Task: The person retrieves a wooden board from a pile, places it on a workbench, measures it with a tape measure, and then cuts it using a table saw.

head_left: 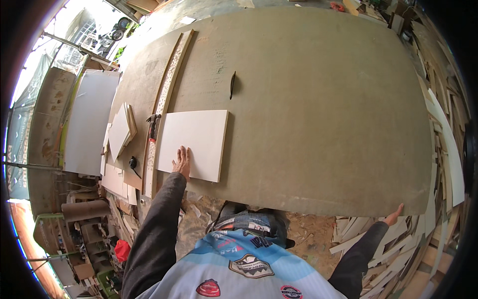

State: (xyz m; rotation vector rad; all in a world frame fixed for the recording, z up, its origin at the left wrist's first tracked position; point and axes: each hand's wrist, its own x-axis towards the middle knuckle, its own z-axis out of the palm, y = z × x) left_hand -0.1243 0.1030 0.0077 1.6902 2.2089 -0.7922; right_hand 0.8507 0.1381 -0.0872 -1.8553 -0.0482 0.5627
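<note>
My left hand (182, 163) lies with its fingers spread on a white rectangular panel (196, 134). The panel rests flat on a large grey-brown tabletop (318, 104), its left edge along a long wooden strip (168, 79). At the table's near right edge is my right hand (395, 215), its visible fingers stretched out and holding nothing that shows. Beyond the panel, a thin dark curved blade (232, 84) stands up from the tabletop. A claw hammer (152, 127) with a red and black handle lies across the strip.
Left of the strip are stacked white board pieces (122, 130) and a small black object (133, 162) resembling a tape measure. A large white sheet (91, 122) stands farther left. Wood offcuts (398, 244) heap up at the right, and scraps (196, 204) litter the floor by my legs.
</note>
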